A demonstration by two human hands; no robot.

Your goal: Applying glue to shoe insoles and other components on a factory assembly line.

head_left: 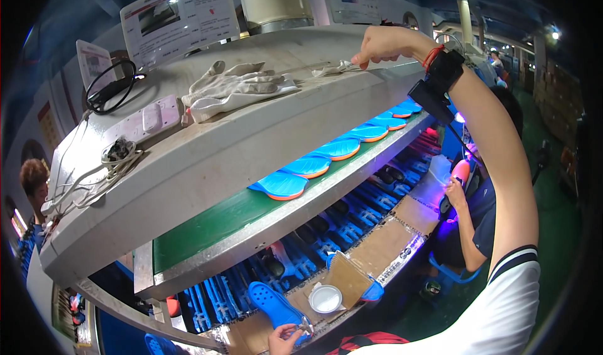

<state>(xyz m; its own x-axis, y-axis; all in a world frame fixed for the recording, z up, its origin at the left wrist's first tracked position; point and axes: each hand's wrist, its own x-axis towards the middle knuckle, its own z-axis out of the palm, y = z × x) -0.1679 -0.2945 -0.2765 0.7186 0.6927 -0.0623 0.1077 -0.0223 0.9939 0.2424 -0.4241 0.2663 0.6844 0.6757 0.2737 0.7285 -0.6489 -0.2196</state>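
My right hand (383,44) reaches up onto the grey top cover (301,47) of the conveyor machine. Its fingertips pinch the end of a thin pale tool (330,69) lying there. A black device (438,81) and a red band are strapped to that wrist. Low at the front, my left hand (282,339) is curled on a small shiny piece (306,324) at the heel of a blue clog (271,301). The clog lies on the cardboard-covered bench (377,248).
White work gloves (232,88), a power strip (141,122) and cables (110,85) lie on the cover. Several blue insoles (308,166) ride the green belt (207,223). A white round dish (325,298) sits beside a cardboard piece (348,276). A seated co-worker (474,210) works to the right.
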